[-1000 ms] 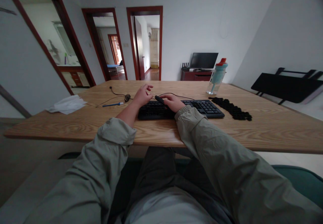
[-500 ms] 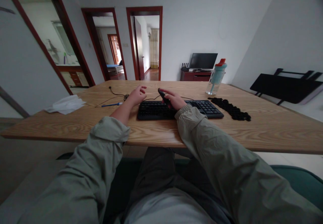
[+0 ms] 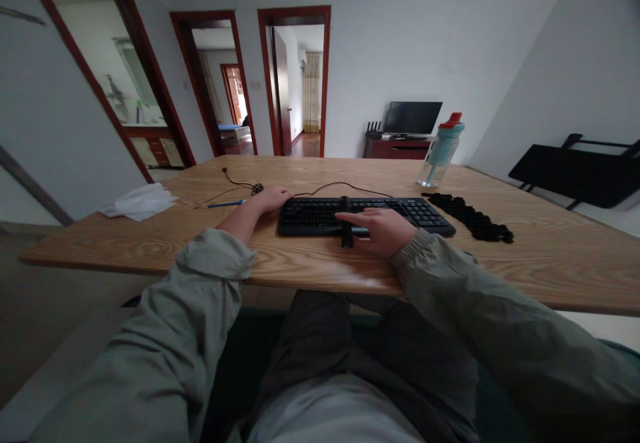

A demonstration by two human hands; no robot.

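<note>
A black keyboard (image 3: 315, 216) lies on the wooden table in front of me. At its back left corner my left hand (image 3: 274, 198) rests with fingers curled onto the edge, holding it. My right hand (image 3: 383, 230) is closed around a black brush (image 3: 346, 223), whose narrow head stands crosswise over the middle of the keys. The right index finger stretches along the tool toward that head. Whether its bristles touch the keys is too blurred to make out.
A clear bottle with a red lid (image 3: 440, 153) stands at the back right. Beside the keyboard lies a knobbly black strip (image 3: 470, 218). On the left are white tissue (image 3: 140, 202), a slim blue stick (image 3: 225, 203) and a coiled black cable (image 3: 255, 188).
My right hand has moved right and toward me, turning the brush from raised to crosswise over the keys. My left hand has come down from the air onto the keyboard's left corner.
</note>
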